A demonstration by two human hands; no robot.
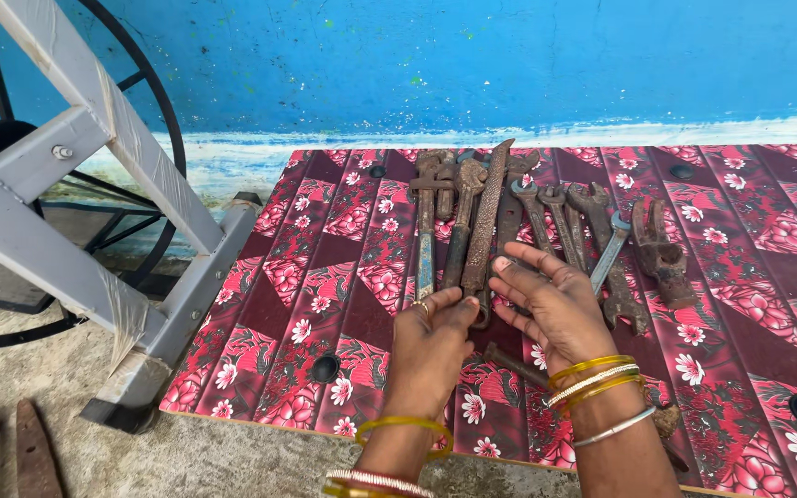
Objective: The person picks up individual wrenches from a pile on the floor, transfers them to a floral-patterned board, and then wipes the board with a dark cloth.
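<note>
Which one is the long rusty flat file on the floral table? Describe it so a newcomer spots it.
On the red floral-patterned table, a row of rusty metal tools lies near the far edge. Above the left hand, the long rusty flat file runs diagonally, top leaning right. Unlike the open-jawed spanners beside it, it is a plain tapering strip with no jaws.

An outdoor, makeshift repair workshop: rusted spanners [546,221], a worn file [484,221] and old pliers [661,254] lie in a row on a low counter [325,277] covered in red floral sheeting. Behind it runs a weathered blue wall [472,65] with a flaking white base. A grey metal frame [94,184] and a spoked wheel [154,101] stand beside it on rough concrete ground [48,424], where more rusty iron pieces [29,452] lie.
</note>
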